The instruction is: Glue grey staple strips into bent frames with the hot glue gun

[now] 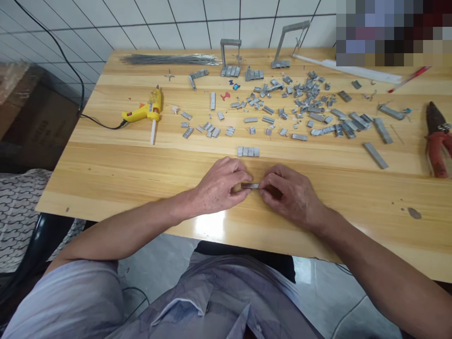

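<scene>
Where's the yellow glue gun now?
In the head view, the glue gun lies on the table's left side, below the bundle of thin wires.

Left hand [221, 185]: fingers curled at the left end of a small grey strip [250, 186]
Right hand [291, 193]: thumb and fingertips pinching the strip's right end
Just beyond the hands: a short row of grey blocks [248, 151], flat on the wooden table [141, 174]
Middle of table: many scattered grey pieces [310, 92], some heaped
Far edge: a bundle of thin wires [173, 59], beside two upright angular grey frames [230, 56]
Left side: a yellow glue gun [144, 110], its white stick pointing toward the person
Right side: red-handled pliers [439, 146]
</scene>
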{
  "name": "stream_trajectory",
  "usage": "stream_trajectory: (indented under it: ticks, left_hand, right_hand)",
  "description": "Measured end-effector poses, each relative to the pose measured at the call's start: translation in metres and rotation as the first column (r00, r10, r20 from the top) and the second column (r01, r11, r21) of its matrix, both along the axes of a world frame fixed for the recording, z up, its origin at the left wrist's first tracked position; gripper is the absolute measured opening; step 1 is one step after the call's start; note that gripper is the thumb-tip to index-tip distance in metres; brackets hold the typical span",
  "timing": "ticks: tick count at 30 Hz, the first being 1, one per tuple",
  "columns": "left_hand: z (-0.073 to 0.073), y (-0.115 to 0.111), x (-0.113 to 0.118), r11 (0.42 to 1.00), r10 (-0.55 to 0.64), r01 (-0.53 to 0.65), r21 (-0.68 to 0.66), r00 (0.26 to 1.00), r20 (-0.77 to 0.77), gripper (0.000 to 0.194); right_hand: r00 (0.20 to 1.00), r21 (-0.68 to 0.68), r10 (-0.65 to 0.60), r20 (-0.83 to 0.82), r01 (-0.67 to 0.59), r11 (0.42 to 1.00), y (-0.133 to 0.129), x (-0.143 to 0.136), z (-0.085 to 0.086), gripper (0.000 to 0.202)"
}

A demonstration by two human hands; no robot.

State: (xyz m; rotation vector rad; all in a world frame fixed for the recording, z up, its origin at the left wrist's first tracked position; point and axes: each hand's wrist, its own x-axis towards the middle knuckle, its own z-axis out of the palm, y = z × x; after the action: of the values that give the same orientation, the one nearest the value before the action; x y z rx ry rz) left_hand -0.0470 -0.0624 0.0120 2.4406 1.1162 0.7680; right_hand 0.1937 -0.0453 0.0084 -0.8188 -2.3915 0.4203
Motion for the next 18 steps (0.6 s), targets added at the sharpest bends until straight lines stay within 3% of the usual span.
stream_trajectory:
  ticks: [18]
  left_hand:
    - [-0.0018,-0.0024,0.0052,0.999,0.035,-0.034,0.012,0.998,-0.046,0.008]
  right_hand:
    - [0.996,0.031,-0.072,0.053,0.070,0.997,-0.0011,-0.0032,-0.0022,0.005]
